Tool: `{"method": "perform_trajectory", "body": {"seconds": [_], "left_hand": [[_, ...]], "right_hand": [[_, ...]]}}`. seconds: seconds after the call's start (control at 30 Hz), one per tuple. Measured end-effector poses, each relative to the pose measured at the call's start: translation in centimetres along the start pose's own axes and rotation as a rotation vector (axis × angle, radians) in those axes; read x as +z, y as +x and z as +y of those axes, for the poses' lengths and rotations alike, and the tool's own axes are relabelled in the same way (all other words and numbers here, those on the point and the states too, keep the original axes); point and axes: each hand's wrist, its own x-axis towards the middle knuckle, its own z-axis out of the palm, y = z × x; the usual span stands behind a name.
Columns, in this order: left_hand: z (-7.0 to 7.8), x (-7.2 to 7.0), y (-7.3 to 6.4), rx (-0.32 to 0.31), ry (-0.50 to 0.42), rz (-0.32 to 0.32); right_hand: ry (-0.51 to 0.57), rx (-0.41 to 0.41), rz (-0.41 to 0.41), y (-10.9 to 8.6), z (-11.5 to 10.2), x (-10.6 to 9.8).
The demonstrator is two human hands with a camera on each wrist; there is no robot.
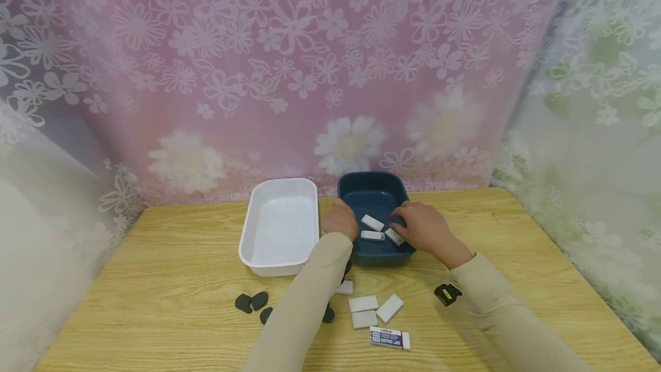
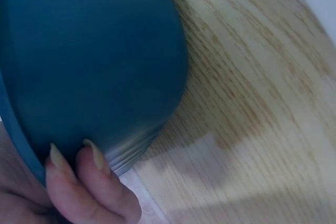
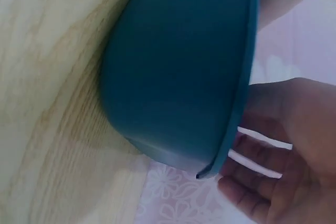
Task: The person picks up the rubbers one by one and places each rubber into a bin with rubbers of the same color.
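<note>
A dark blue plastic basin (image 1: 384, 260) stands at the back of the table with several white erasers inside, one eraser (image 1: 372, 223) lying across its floor. My left hand (image 1: 341, 220) grips the left rim; in the left wrist view its fingers (image 2: 86, 187) bend against the basin's outer wall (image 2: 94, 66). Over the right rim reaches my right hand (image 1: 426, 228), thumb and fingers spread apart inside. Right beside its thumb lies another eraser (image 1: 395, 237). In the right wrist view the basin wall (image 3: 173, 66) hides the fingertips.
A white basin (image 1: 279, 270) stands left of the blue one. Several black stone-like pieces (image 1: 260, 301) lie in front of it, partly behind my left sleeve. Several white erasers (image 1: 364, 303) and one sleeved eraser (image 1: 389, 338) lie near the front. A floral curtain (image 1: 330, 73) hangs behind.
</note>
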Motion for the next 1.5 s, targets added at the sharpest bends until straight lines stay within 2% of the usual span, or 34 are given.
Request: {"method": "perform_trajectory", "body": {"seconds": [0.17,0.5,0.57,0.67,0.77,0.87,0.93,1.0,1.17,1.27,1.5], "left_hand": [[-0.1,0.0,-0.2,0.001,0.005,-0.002],[-0.5,-0.3,-0.5,0.033,0.036,-0.022],[-0.6,-0.3,-0.6,0.042,0.037,-0.017],[-0.6,-0.3,-0.5,0.046,0.035,-0.011],[-0.6,-0.3,-0.4,0.05,0.032,-0.005],[-0.5,-0.3,-0.2,0.05,0.03,-0.005],[-0.5,-0.2,0.0,0.052,0.031,-0.008],[-0.4,-0.1,0.0,0.052,0.028,-0.012],[-0.2,-0.1,-0.3,0.053,0.019,-0.006],[-0.2,-0.2,-0.5,0.05,0.005,0.007],[-0.1,-0.3,-0.6,0.043,-0.004,0.019]], "right_hand": [[0.104,-0.016,0.024,-0.9,-0.1,-0.3],[0.167,-0.039,0.064,-3.2,-1.1,-1.8],[0.231,-0.053,0.044,-3.7,-1.3,-2.2],[0.393,-0.093,-0.01,-4.6,-1.6,-2.5],[0.536,-0.17,-0.082,-5.4,-1.8,-2.7],[0.607,-0.241,-0.169,-6.1,-1.9,-2.5],[0.616,-0.267,-0.236,-6.6,-2.1,-2.2],[0.598,-0.259,-0.323,-7.1,-2.4,-1.8],[0.477,-0.25,-0.492,-8.1,-3.0,-0.5],[0.429,-0.274,-0.498,-8.3,-3.2,0.2],[0.399,-0.338,-0.404,-8.1,-3.0,1.3]]}}
